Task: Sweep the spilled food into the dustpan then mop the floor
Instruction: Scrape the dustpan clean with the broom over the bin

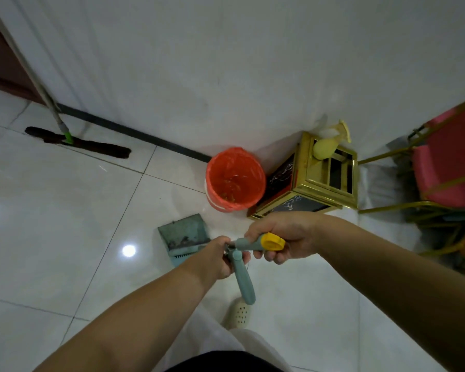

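A: What have the hands got?

B: The right hand is curled round the yellow-capped handle; the left hand grips the teal handle where both meet.

A: And the dustpan?

B: The dustpan sits on the floor beside the orange bin. The mop leans by the wall.
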A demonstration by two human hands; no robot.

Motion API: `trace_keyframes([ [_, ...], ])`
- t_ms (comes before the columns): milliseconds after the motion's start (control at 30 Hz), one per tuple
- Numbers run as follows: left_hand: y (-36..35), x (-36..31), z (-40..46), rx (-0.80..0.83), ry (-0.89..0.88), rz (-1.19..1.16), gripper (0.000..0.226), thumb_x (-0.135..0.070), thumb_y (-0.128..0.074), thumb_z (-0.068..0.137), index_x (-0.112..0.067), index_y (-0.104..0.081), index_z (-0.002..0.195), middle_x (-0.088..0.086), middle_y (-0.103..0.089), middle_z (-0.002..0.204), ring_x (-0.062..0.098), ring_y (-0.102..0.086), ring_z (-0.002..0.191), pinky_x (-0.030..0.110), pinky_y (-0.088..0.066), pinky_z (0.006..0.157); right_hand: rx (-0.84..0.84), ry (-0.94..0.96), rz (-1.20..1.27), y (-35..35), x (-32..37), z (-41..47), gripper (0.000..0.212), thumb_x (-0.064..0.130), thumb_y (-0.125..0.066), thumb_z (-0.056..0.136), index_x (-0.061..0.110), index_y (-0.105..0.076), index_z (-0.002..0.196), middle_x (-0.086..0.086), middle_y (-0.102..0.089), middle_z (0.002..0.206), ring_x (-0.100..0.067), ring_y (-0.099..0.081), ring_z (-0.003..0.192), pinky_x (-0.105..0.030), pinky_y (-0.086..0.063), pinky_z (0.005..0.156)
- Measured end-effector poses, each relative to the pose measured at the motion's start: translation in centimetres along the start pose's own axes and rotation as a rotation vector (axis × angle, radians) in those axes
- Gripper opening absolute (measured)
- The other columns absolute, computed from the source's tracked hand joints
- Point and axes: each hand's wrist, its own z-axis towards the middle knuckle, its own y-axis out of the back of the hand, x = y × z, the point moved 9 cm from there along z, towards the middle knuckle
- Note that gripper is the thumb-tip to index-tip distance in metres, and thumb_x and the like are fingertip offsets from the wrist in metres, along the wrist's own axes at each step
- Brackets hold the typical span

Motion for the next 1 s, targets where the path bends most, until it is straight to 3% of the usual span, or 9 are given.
trace_keyframes([
  [100, -1.6, 1.4, 0.6, -0.017, 0.018, 0.102, 0.038, -0.014, -0.038, 0.096, 0.008, -0.046, 0.125, 0.024, -0.054, 0.099, 0.032, -0.060, 0.070, 0.033, -0.056, 0.052, -0.020, 0.000, 0.041, 1.5, -2.0, -0.4, 0.020, 0.016, -0.056, 0.088, 0.001, -0.057, 0.100, -0.010, -0.058, 0.069, -0.010, -0.046, 0.047, -0.015, -0.040, 0.038],
  [233, -4.4, 4.3, 1.1, 0.041, 0.029, 0.140, 0.042, -0.016, -0.039, 0.097, 0.002, -0.041, 0.134, 0.026, -0.049, 0.126, 0.034, -0.062, 0.082, 0.039, -0.058, 0.062, -0.049, 0.030, 0.084, 3.7, -4.5, -1.7, 0.016, 0.015, -0.052, 0.089, 0.001, -0.056, 0.095, -0.010, -0.054, 0.068, -0.010, -0.045, 0.047, -0.015, -0.039, 0.039],
  [333, -6.8, 7.0, 1.4, 0.105, 0.071, 0.158, 0.041, -0.025, -0.039, 0.100, -0.001, -0.042, 0.133, 0.024, -0.048, 0.124, 0.035, -0.061, 0.085, 0.044, -0.057, 0.071, -0.087, 0.045, 0.108, 6.2, -7.0, -2.6, 0.027, 0.015, -0.052, 0.089, -0.002, -0.057, 0.109, -0.011, -0.055, 0.067, -0.011, -0.046, 0.044, -0.015, -0.040, 0.040],
  [433, -9.5, 9.9, 1.5, 0.148, 0.097, 0.179, 0.043, -0.034, -0.035, 0.102, -0.005, -0.040, 0.133, 0.021, -0.043, 0.125, 0.036, -0.060, 0.088, 0.045, -0.056, 0.066, -0.118, 0.051, 0.128, 8.9, -10.0, -3.3, 0.037, 0.017, -0.053, 0.088, -0.005, -0.058, 0.117, -0.011, -0.056, 0.066, -0.012, -0.048, 0.043, -0.016, -0.042, 0.040],
  [600, -13.8, 14.9, 2.3, 0.189, 0.080, 0.220, 0.047, -0.041, -0.034, 0.101, -0.005, -0.041, 0.131, 0.020, -0.046, 0.121, 0.037, -0.059, 0.090, 0.043, -0.053, 0.070, -0.125, 0.070, 0.169, 12.8, -15.2, -4.7, 0.028, 0.019, -0.052, 0.087, -0.005, -0.061, 0.099, -0.014, -0.056, 0.068, -0.014, -0.049, 0.044, -0.016, -0.042, 0.041],
  [833, -18.6, 21.2, 4.4, 0.251, 0.062, 0.282, 0.045, -0.041, -0.030, 0.102, -0.007, -0.042, 0.128, 0.017, -0.054, 0.098, 0.028, -0.059, 0.087, 0.042, -0.045, 0.093, -0.195, 0.118, 0.275, 17.8, -22.2, -6.3, 0.022, 0.019, -0.051, 0.087, -0.001, -0.058, 0.091, -0.014, -0.057, 0.063, -0.014, -0.052, 0.042, -0.016, -0.043, 0.038],
  [1000, -20.3, 24.2, 5.6, 0.223, -0.009, 0.331, 0.040, -0.034, -0.036, 0.102, -0.005, -0.043, 0.127, 0.017, -0.055, 0.096, 0.025, -0.057, 0.086, 0.036, -0.050, 0.081, -0.256, 0.144, 0.324, 20.1, -25.7, -6.9, 0.025, 0.018, -0.048, 0.089, -0.002, -0.058, 0.078, -0.014, -0.059, 0.061, -0.014, -0.053, 0.041, -0.015, -0.043, 0.037],
])
